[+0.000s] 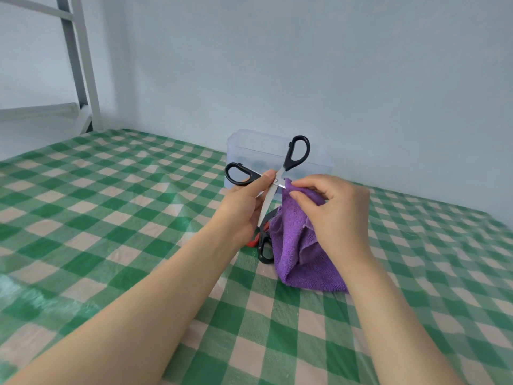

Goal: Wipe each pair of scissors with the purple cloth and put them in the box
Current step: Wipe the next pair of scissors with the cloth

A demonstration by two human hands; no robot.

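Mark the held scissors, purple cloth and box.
held scissors [270, 195]: head view, blade below the pivot
purple cloth [291, 245]: head view, hanging middle fold
box [249, 154]: head view, clear left wall

Black-handled scissors [268, 200] are held splayed open at the centre of the frame, handles up. One bare blade points down and the other is wrapped in the purple cloth [299, 254], which drapes onto the table. More scissors [260, 250], with black and red handles, lie partly hidden behind the cloth. The translucent box [249, 148] stands just above centre.

Green-and-cream checked cloth [111, 207] on the table; purple cloth [294, 245]; black-handled scissors [277, 173] with silver blades; clear bluish box [249, 151]; pale blue wall [333, 65]; red handle [254, 242].
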